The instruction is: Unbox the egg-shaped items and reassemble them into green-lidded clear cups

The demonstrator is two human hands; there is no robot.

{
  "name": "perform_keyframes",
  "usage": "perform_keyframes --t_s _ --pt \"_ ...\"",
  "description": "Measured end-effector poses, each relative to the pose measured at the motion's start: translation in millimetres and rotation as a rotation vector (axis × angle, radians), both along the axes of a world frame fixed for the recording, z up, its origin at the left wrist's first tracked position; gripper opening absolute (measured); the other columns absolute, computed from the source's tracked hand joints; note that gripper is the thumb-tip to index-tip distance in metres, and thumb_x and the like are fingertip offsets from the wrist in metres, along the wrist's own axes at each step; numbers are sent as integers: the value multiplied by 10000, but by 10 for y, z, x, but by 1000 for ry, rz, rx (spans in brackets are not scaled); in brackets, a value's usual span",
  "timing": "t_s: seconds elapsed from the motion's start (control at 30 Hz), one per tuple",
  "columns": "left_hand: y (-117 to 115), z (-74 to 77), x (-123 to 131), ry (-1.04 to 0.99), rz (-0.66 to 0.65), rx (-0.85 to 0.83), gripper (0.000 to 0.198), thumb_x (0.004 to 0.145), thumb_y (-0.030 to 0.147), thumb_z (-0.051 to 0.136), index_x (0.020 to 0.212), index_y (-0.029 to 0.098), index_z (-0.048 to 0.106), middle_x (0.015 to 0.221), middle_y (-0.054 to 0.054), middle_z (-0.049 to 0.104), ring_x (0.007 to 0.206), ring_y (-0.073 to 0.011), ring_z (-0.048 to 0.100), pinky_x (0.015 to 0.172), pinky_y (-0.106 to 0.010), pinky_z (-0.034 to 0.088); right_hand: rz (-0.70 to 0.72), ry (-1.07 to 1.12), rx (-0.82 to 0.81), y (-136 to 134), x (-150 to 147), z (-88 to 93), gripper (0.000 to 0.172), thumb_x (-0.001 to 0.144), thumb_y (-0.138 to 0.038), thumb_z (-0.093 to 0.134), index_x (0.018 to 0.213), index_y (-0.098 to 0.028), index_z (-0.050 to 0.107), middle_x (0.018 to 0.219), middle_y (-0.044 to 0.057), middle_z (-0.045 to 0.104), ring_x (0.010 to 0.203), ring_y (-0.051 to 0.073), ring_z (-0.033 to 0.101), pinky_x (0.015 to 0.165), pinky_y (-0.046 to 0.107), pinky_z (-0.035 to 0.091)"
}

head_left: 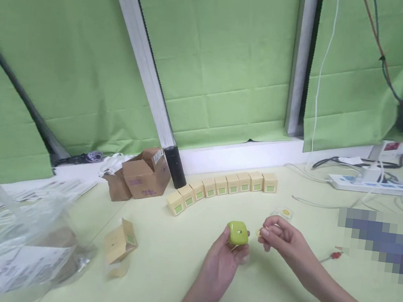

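My left hand (222,266) is closed around a small green rounded-square case (238,233), holding it up with its top face showing a small dark mark or hole. Just to the right, my right hand (282,237) pinches a small yellowish piece (259,232), too small to name, apart from the case. Behind the right hand lies a clear packet with a yellow round mark (285,212). An opened yellow carton (120,243) rests on the table to the left of my hands.
A curved row of several small yellow boxes (234,184) stands toward the back. Beyond are an open cardboard box (145,176), a black cylinder (175,167) and a white power strip (373,184) with cables. A clear plastic bag (21,246) lies at the left.
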State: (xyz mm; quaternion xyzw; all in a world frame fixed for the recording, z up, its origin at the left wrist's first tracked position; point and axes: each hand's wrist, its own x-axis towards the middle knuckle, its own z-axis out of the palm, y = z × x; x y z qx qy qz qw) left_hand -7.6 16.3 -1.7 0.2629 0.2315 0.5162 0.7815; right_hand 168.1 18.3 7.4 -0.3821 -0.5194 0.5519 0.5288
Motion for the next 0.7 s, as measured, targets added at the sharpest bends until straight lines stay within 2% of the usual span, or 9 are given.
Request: perform_keyframes --t_s 0.1,0.2,0.27,0.33,0.4,0.53,0.6,0.7 --pt "-59 11 29 102 -33 110 240 856 275 567 1013 105 633 1081 -127 598 967 -190 551 893 -324 412 -43 -123 119 -33 -21 18 234 771 -429 668 872 -232 593 695 4 656 674 178 616 663 322 497" --pt "-96 19 49 208 -42 155 263 867 304 550 977 88 652 969 -114 619 873 -168 560 850 -314 429 -76 -364 341 -62 -25 26 165 813 -388 624 875 -238 652 830 43 684 784 205 632 719 333 505" --pt "-107 14 50 229 -62 162 295 880 326 524 974 78 654 935 -113 622 827 -153 561 830 -302 436 -77 -469 451 -71 -22 20 149 844 -365 584 839 -240 666 816 37 676 777 198 624 718 322 504" --pt "-110 4 41 194 -69 160 260 863 298 551 980 86 646 990 -119 617 896 -173 568 875 -319 430 -98 -484 450 -72 -17 5 153 853 -367 572 848 -245 663 792 27 672 747 186 619 702 309 509" --pt "-103 -8 26 132 -32 128 243 818 261 610 1019 124 623 1020 -97 615 967 -199 574 939 -359 412 -161 -449 372 -69 -14 -14 175 836 -398 590 878 -244 661 808 28 678 737 181 620 692 301 520" --pt "-61 -31 11 78 56 -2 383 826 339 592 1178 202 529 951 -40 620 937 -213 618 970 -400 393 -229 -384 265 -79 -21 -50 227 795 -435 634 886 -229 665 833 47 691 745 198 635 668 306 536" --pt "-47 -37 18 84 50 16 332 857 370 542 1116 163 570 992 -65 609 967 -207 594 952 -364 399 -195 -418 336 -97 -34 -68 174 816 -397 625 869 -236 660 841 47 697 771 208 642 686 319 531" --pt "-63 -35 36 110 16 124 240 870 329 528 932 122 633 997 -89 601 949 -188 552 888 -323 421 -154 -534 582 -123 -59 -97 79 865 -293 574 895 -257 638 851 43 700 807 212 643 710 347 507"
